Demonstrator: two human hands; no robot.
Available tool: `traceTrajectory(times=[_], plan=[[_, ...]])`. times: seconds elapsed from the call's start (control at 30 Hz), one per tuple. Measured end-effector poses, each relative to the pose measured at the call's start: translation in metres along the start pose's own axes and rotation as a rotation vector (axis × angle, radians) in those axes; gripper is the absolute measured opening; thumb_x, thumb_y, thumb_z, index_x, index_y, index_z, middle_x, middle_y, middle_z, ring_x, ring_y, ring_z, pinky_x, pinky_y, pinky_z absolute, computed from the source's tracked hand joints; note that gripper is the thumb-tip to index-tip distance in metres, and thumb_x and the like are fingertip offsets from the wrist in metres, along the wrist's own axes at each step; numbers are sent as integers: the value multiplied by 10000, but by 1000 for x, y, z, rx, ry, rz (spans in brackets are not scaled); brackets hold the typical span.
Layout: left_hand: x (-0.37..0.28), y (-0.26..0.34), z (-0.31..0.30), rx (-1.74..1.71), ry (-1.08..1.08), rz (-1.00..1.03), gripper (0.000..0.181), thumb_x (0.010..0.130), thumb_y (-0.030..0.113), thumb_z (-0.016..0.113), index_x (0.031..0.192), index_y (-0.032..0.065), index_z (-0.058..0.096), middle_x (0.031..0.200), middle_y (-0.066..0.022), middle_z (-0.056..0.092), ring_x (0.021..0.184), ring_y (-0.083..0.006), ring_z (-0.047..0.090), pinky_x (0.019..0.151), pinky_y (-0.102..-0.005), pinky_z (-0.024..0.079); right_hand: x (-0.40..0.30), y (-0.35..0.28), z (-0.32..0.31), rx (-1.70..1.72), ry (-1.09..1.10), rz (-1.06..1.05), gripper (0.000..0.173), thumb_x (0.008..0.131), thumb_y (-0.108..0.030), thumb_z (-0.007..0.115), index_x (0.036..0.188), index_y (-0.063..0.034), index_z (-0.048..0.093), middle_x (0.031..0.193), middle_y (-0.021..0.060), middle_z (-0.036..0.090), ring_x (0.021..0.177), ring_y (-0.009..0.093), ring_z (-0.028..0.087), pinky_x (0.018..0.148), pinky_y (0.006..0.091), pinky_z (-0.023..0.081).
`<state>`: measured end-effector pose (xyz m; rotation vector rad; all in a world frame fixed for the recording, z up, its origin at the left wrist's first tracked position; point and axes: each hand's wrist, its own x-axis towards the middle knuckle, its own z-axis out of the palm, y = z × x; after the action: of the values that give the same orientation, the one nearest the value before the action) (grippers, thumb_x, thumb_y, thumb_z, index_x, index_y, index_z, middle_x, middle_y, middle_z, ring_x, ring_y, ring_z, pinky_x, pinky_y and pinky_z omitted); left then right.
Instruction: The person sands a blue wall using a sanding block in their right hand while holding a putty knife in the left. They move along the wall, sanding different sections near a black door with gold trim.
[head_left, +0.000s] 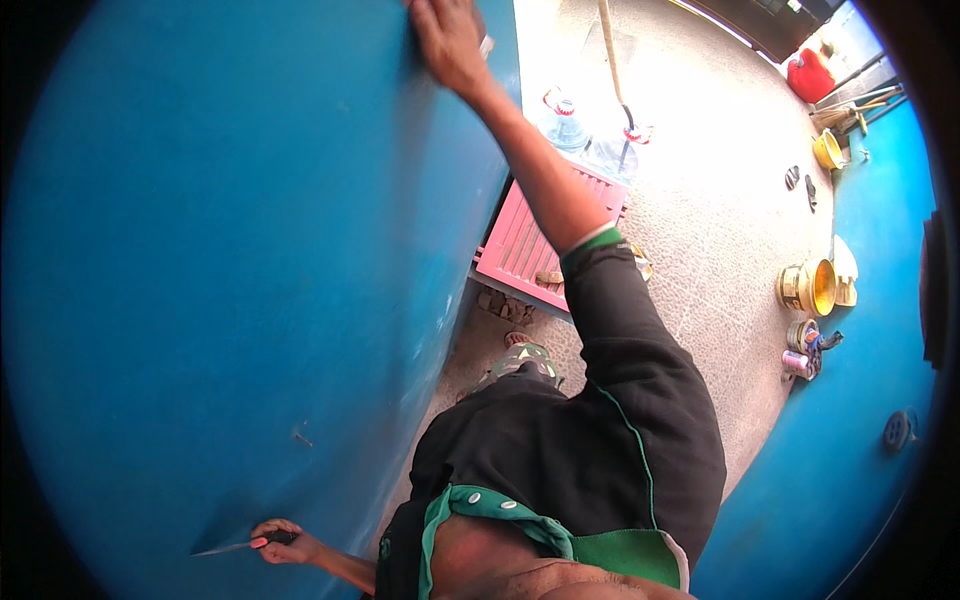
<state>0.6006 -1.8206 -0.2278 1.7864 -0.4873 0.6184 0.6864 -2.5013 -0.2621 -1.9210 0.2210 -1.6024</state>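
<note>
My left hand (281, 541) is closed around the black and red handle of a putty knife or similar scraper (221, 550), low on the blue-painted wall (225, 225). The thin blade points left, beside a dark shadow on the paint. Stretched far up and forward, my right hand (450, 45) lies against the same blue surface near its edge. A small pale thing (487, 46) shows at that hand's side; what it is and whether the fingers grip it cannot be told. A small mark or nail (303, 438) shows on the wall above my left hand.
A pink slatted panel (517, 240) lies by the wall, near large clear water bottles (564, 131) and a long-handled tool (613, 60). Along the opposite blue wall (787, 480) are yellow buckets (823, 288), cans (802, 337), sandals (810, 193) and a red container (810, 76).
</note>
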Motion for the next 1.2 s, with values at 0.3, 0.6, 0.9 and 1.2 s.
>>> traceTrajectory(times=[0.3,0.6,0.9,1.2], plan=[[7,-2,14,-59,9,9,454,959,427,436,791,5,450,620,-56,414,411,-101,353,336,-201,283,30,130,-20,-73,124,229,569,1017,-324,249,1501,-43,143,1571,158,89,1452,321,16,1171,411,43],[8,-1,17,-92,1,-17,441,959,422,436,791,15,446,577,-49,398,416,-93,354,338,-196,272,46,176,-39,-225,69,218,567,1016,-309,267,1480,2,168,1552,210,96,1428,388,53,1164,443,77],[1,8,11,-26,45,-36,422,960,409,414,786,26,447,569,-36,395,417,-85,346,334,-192,261,-68,-93,19,-59,-20,-60,511,960,-193,440,1433,-27,341,1515,241,222,1406,462,132,1142,505,133],[7,3,14,-65,-13,-25,450,974,458,425,839,34,488,647,-47,440,431,-76,360,343,-187,274,-25,26,-4,-149,327,313,481,955,-242,471,1388,-38,429,1435,244,378,1284,428,373,1068,482,262]])
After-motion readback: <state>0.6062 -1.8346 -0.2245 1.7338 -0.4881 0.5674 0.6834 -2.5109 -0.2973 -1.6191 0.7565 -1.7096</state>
